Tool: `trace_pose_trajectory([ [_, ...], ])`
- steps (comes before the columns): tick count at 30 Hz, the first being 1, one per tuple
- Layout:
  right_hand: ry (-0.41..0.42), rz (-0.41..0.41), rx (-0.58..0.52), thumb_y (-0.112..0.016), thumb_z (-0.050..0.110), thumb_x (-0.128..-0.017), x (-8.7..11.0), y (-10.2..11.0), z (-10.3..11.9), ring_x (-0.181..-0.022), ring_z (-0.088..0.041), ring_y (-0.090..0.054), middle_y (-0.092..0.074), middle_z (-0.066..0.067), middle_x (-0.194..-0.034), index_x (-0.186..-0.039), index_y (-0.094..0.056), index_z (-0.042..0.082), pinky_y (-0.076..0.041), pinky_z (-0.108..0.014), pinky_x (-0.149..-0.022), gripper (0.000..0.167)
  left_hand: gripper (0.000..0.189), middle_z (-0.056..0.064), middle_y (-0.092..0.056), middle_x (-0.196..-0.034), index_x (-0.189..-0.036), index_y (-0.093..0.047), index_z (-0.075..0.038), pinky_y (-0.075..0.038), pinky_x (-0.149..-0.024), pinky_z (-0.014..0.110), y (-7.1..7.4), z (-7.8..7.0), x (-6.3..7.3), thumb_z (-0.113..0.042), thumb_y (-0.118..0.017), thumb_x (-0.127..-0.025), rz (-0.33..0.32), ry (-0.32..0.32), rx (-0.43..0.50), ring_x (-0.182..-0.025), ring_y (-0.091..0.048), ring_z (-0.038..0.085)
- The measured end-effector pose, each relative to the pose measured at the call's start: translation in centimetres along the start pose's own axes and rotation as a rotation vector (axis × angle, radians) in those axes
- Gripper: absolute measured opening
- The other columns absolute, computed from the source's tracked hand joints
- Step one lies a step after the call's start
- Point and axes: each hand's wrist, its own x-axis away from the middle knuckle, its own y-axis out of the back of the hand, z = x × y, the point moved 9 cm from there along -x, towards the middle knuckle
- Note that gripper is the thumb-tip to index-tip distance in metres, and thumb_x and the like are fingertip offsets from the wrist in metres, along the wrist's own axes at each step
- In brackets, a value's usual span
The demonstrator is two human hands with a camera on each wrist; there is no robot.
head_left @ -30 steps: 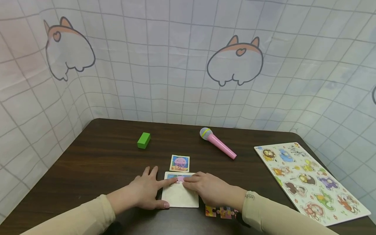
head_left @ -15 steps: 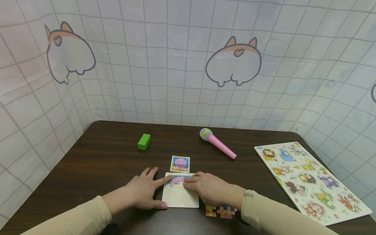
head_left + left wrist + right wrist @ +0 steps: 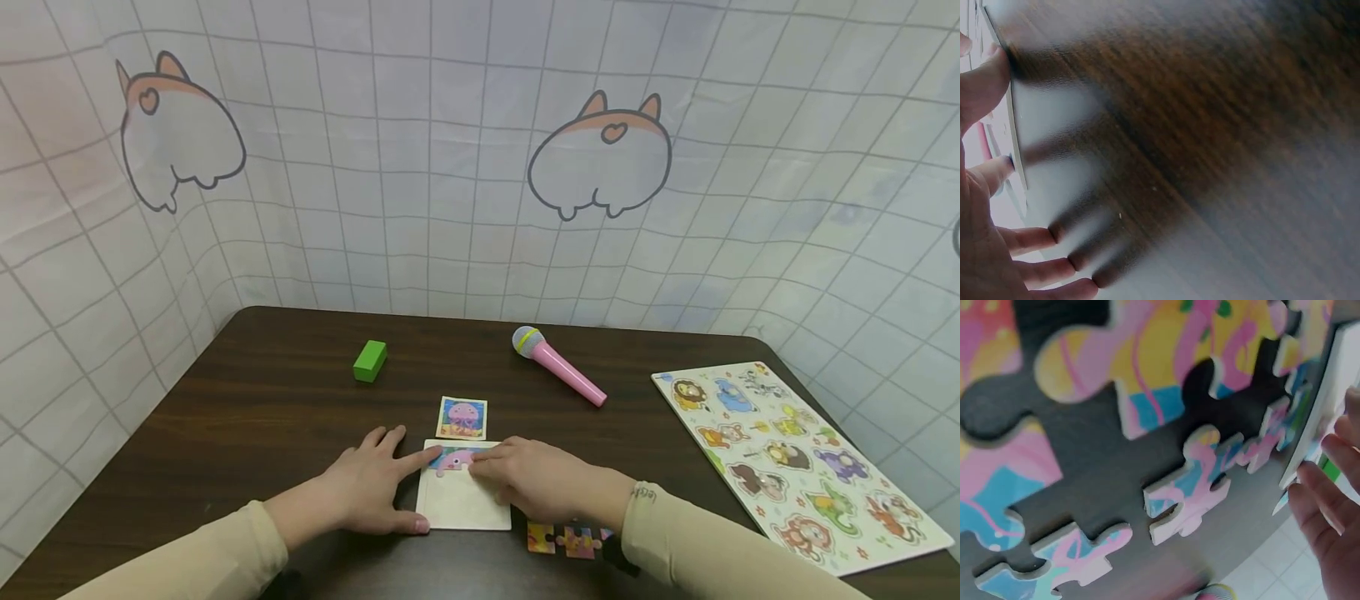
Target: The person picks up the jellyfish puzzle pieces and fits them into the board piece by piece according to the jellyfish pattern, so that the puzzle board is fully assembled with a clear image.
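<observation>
A cream puzzle tray (image 3: 461,504) lies flat on the table, with a strip of blue and pink puzzle pieces (image 3: 453,459) along its far side. My left hand (image 3: 372,487) spreads over the tray's left side: the index fingertip touches the far-left corner area, and the thumb lies by the near-left edge. Fingers of my right hand (image 3: 543,482) rest on the far-right part of the strip and hide some of it. Beside that wrist are loose jigsaw pieces (image 3: 578,543), several of which show in the right wrist view as pink, yellow and blue pieces (image 3: 1191,494).
Just beyond the tray lies a jellyfish picture card (image 3: 462,417). Farther back are a green block (image 3: 370,361) and a pink toy microphone (image 3: 567,373). An animal puzzle board (image 3: 798,462) covers the table's right side. Behind hangs a gridded curtain (image 3: 420,167).
My left index finger has drawn back leftward from the pink piece to the strip's left end, uncovering an eye print. The right hand stays at nearly the same spot.
</observation>
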Motion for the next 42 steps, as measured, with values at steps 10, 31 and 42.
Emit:
trace_pose_trajectory([
  [10, -0.152, -0.147, -0.320, -0.065, 0.011, -0.100, 2.7, 2.4, -4.8, -0.122, -0.025, -0.067, -0.071, -0.008, -0.130, -0.132, -0.068, 0.006, -0.053, -0.047, -0.101, 0.032, 0.090, 0.027, -0.036, -0.160, -0.157, -0.042, -0.031, -0.042, -0.101, 0.072, 0.1, 0.0, 0.1, -0.067, -0.075, -0.081, -0.003, 0.005, -0.001, -0.144, -0.036, 0.053],
  [31, -0.265, -0.160, -0.305, -0.087, 0.030, -0.081, 4.9, -0.1, -6.1, -0.092, -0.013, -0.051, -0.063, 0.008, -0.094, -0.089, -0.074, 0.018, -0.048, -0.029, -0.079, 0.020, 0.091, 0.028, -0.035, -0.160, -0.157, -0.041, -0.030, -0.044, -0.100, 0.071, 0.0, 0.1, 0.0, -0.067, -0.074, -0.081, -0.003, 0.005, -0.007, -0.144, -0.036, 0.053],
  [42, -0.270, -0.175, -0.302, -0.088, 0.025, -0.081, 4.6, 0.0, -5.6, -0.094, -0.014, -0.053, -0.063, 0.009, -0.091, -0.087, -0.070, 0.019, -0.048, -0.032, -0.081, 0.021, 0.091, 0.027, -0.036, -0.159, -0.157, -0.042, -0.030, -0.044, -0.100, 0.070, 0.0, 0.2, 0.0, -0.068, -0.074, -0.081, -0.010, 0.000, -0.016, -0.144, -0.036, 0.053],
])
